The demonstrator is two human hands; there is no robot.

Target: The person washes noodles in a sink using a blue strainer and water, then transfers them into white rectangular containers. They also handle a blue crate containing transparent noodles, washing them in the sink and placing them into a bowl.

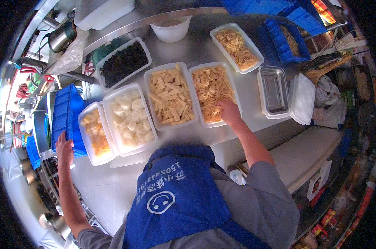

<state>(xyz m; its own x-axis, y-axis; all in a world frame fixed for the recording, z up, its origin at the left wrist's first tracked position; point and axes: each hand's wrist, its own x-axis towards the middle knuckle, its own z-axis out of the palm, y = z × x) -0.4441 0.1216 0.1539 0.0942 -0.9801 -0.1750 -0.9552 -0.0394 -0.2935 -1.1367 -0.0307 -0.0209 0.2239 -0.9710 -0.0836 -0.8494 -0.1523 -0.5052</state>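
Note:
My right hand (230, 112) reaches over the near right corner of a white plastic tub (236, 93) of thin tan noodle-like strips (211, 82). Its fingertips are closed on some strips and partly hidden among them. At the left, my left hand (65, 150) grips the near rim of a blue plastic crate (65, 115). Between my hands stand a tub of cut tofu-skin sticks (170, 96), a tub of whitish chunks (130, 116) and a narrower tub of pale yellow-orange pieces (96, 132).
Behind these are a tub of black fungus-like food (124, 63), a white bowl (171, 31) and another tub of tan strips (236, 46). At right stand an empty clear-walled container (273, 88) and a white lidded one (303, 99). A blue divided bin (275, 40) lies beyond.

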